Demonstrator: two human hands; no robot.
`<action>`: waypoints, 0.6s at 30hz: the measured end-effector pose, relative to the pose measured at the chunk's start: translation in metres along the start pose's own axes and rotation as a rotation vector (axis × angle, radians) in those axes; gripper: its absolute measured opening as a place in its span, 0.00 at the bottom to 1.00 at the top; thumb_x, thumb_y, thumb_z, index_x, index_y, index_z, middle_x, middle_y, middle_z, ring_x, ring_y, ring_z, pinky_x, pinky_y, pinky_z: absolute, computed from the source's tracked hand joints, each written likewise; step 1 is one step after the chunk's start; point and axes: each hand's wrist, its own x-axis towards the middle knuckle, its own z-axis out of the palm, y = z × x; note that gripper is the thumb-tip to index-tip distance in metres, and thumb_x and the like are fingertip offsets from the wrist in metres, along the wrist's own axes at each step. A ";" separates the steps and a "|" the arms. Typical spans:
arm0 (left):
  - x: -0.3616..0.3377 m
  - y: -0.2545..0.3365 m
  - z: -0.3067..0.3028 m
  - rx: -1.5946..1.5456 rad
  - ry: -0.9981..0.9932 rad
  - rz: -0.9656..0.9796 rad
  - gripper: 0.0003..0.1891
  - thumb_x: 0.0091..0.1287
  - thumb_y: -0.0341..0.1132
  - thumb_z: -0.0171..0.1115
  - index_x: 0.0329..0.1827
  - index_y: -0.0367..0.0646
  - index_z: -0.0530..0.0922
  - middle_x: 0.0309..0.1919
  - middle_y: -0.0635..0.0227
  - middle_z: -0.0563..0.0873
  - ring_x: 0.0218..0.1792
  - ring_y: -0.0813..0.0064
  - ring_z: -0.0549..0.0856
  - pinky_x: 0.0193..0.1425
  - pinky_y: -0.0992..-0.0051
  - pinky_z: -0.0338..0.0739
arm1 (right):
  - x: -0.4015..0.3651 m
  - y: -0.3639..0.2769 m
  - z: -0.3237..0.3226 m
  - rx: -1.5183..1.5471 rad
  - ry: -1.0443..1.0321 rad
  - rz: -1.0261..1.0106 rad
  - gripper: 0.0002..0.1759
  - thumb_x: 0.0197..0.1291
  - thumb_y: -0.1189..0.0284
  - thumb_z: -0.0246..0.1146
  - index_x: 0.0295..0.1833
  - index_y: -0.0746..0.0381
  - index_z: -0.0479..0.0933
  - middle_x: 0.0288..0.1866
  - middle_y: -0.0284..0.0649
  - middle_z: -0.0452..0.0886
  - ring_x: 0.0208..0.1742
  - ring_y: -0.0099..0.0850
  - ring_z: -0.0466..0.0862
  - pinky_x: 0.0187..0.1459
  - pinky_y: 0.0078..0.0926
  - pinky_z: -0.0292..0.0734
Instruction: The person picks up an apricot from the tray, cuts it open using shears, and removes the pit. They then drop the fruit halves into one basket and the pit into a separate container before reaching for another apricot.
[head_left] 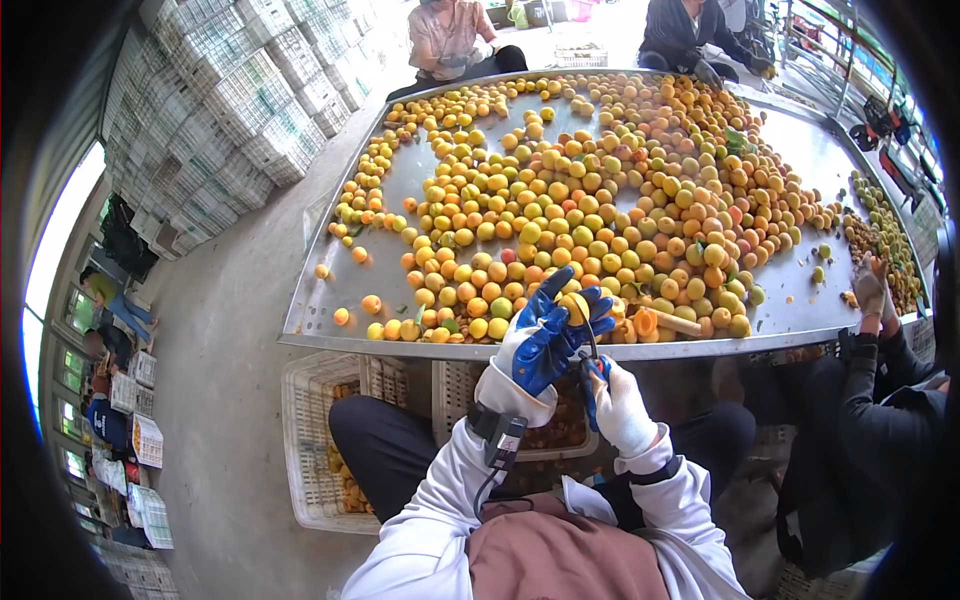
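My left hand [543,340], in a white glove with a blue-coated palm, has its fingers wrapped round a yellow apricot [574,308] at the near edge of the table. In my right hand [622,405], gloved the same way, is a small knife [592,345]. Its thin curved blade reaches up to the apricot's side. Just right of the fruit lies a cut apricot half [645,322], orange inside, beside a pale stick-like piece [676,322]. Whole apricots [590,215] in yellow, orange and green are heaped over the table beyond both hands.
The metal table [420,165] has a raised rim. Below it, a white crate [300,450] and a second crate [447,385] hold apricot pieces. A co-worker's gloved hand [873,290] is at the right edge. Two people sit across the table. Stacked crates [225,100] stand left.
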 end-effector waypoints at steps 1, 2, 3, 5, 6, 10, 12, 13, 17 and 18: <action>0.000 0.000 0.001 0.000 -0.001 0.001 0.31 0.77 0.35 0.57 0.80 0.42 0.57 0.70 0.47 0.74 0.71 0.46 0.74 0.75 0.46 0.69 | 0.000 0.001 0.001 -0.001 0.000 -0.001 0.06 0.71 0.78 0.55 0.45 0.69 0.77 0.30 0.54 0.80 0.31 0.52 0.80 0.35 0.37 0.73; 0.001 0.001 0.002 0.001 0.002 -0.011 0.32 0.76 0.35 0.59 0.80 0.42 0.57 0.68 0.47 0.75 0.70 0.47 0.75 0.74 0.48 0.70 | 0.000 0.003 0.001 -0.021 0.024 -0.027 0.06 0.70 0.78 0.56 0.45 0.69 0.77 0.30 0.55 0.81 0.32 0.53 0.81 0.35 0.38 0.74; 0.002 0.001 0.004 0.002 0.005 -0.022 0.34 0.75 0.35 0.60 0.80 0.42 0.56 0.67 0.48 0.76 0.69 0.48 0.77 0.73 0.50 0.72 | 0.001 0.005 0.002 -0.042 0.048 -0.054 0.06 0.70 0.78 0.56 0.45 0.69 0.77 0.31 0.55 0.81 0.33 0.54 0.82 0.35 0.38 0.74; 0.004 0.003 0.007 0.155 -0.019 0.001 0.34 0.75 0.31 0.60 0.81 0.43 0.55 0.67 0.46 0.76 0.68 0.49 0.78 0.73 0.51 0.73 | 0.003 0.009 0.001 -0.069 0.050 -0.044 0.06 0.69 0.78 0.56 0.46 0.69 0.77 0.32 0.56 0.81 0.33 0.54 0.82 0.36 0.38 0.74; 0.005 0.003 0.007 0.306 -0.037 0.021 0.35 0.75 0.28 0.59 0.81 0.44 0.54 0.66 0.43 0.77 0.67 0.50 0.78 0.72 0.52 0.74 | 0.003 0.010 0.000 -0.093 0.053 -0.027 0.06 0.69 0.78 0.57 0.46 0.69 0.77 0.32 0.57 0.82 0.34 0.54 0.82 0.36 0.38 0.75; 0.012 0.011 -0.002 0.610 -0.212 0.111 0.38 0.72 0.21 0.59 0.82 0.43 0.51 0.67 0.43 0.76 0.68 0.52 0.78 0.73 0.53 0.73 | 0.005 0.010 -0.009 -0.060 0.008 -0.006 0.07 0.69 0.79 0.55 0.46 0.69 0.78 0.32 0.56 0.82 0.33 0.52 0.83 0.37 0.38 0.75; 0.008 0.010 0.003 0.581 -0.197 0.108 0.40 0.71 0.28 0.63 0.82 0.42 0.51 0.66 0.48 0.78 0.68 0.54 0.78 0.72 0.59 0.74 | 0.006 0.005 -0.013 -0.006 -0.052 0.049 0.08 0.68 0.80 0.54 0.46 0.69 0.78 0.31 0.55 0.82 0.33 0.48 0.84 0.37 0.37 0.75; 0.004 0.008 0.010 0.437 -0.142 0.089 0.40 0.71 0.28 0.64 0.82 0.42 0.51 0.66 0.48 0.78 0.68 0.54 0.78 0.72 0.58 0.73 | 0.006 0.008 -0.013 -0.024 -0.069 0.106 0.10 0.66 0.82 0.53 0.48 0.68 0.79 0.32 0.54 0.83 0.35 0.45 0.86 0.38 0.35 0.76; -0.007 -0.014 0.003 0.074 -0.022 0.008 0.35 0.74 0.35 0.62 0.79 0.37 0.57 0.66 0.49 0.78 0.67 0.53 0.79 0.72 0.56 0.74 | 0.007 0.007 -0.002 0.015 0.008 -0.046 0.12 0.64 0.83 0.53 0.49 0.68 0.79 0.34 0.55 0.84 0.37 0.47 0.87 0.40 0.34 0.77; -0.009 -0.014 0.004 0.000 -0.040 -0.072 0.33 0.75 0.38 0.61 0.78 0.35 0.60 0.66 0.49 0.78 0.67 0.53 0.79 0.71 0.56 0.74 | 0.007 0.011 0.001 -0.028 0.035 -0.075 0.10 0.68 0.82 0.52 0.48 0.68 0.79 0.30 0.45 0.80 0.33 0.36 0.80 0.35 0.30 0.74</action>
